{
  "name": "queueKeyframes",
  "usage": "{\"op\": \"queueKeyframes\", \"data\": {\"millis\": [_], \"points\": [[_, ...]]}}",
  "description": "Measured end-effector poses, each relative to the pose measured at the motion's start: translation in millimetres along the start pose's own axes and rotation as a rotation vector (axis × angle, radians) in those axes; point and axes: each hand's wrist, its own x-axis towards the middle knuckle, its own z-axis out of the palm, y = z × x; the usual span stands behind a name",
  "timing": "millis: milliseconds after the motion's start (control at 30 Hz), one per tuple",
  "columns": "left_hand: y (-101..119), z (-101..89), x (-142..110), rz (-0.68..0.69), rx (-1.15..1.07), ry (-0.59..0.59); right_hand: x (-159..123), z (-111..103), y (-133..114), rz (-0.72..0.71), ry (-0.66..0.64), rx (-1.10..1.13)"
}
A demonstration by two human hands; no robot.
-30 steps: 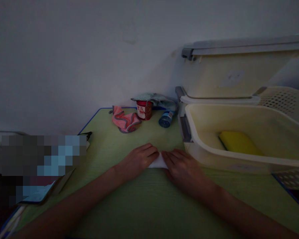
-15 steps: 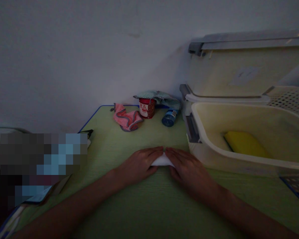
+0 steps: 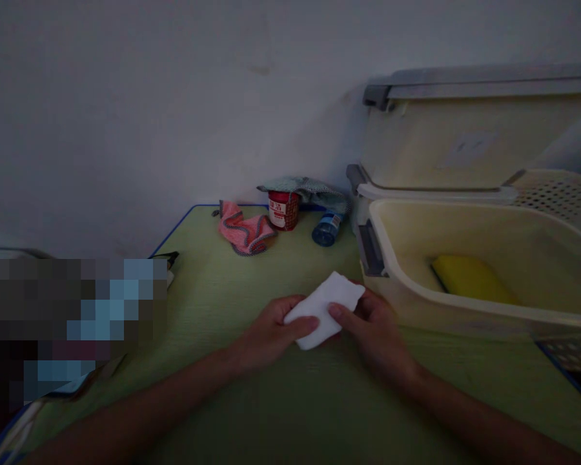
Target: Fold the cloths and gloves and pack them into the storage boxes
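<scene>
the left hand (image 3: 266, 332) and right hand (image 3: 380, 332) both pinch a folded white cloth (image 3: 323, 302) between them, apparently at a folding step whose next move calls for an even grip.

The pad (image 3: 322, 298) is white, the table (image 3: 213, 290) green edged with blue.

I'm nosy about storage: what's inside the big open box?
A yellow pad, perhaps a sponge, lies inside the open box. The near wall covers the pad's lower edge and whatever might lie closest behind it.
</scene>
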Motion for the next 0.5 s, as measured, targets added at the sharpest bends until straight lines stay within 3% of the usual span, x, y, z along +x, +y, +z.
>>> {"op": "queueKeyframes", "data": {"millis": [133,333,400,500], "points": [[-4,12.7,-3,-0.078,-0.271,-0.013,-4,2,2,0.153,-0.149,0.205],[-8,19.7,-5,-0.203,-0.342,-0.002,-9,2,-3,0.304,-0.407,0.191],[-6,20.6,-8,-0.231,-0.394,-0.076,-11,3,-4,0.298,-0.462,0.193],[-1,24.2,-13,-0.234,-0.432,-0.305,-13,4,-5,0.211,-0.516,0.180]]}}
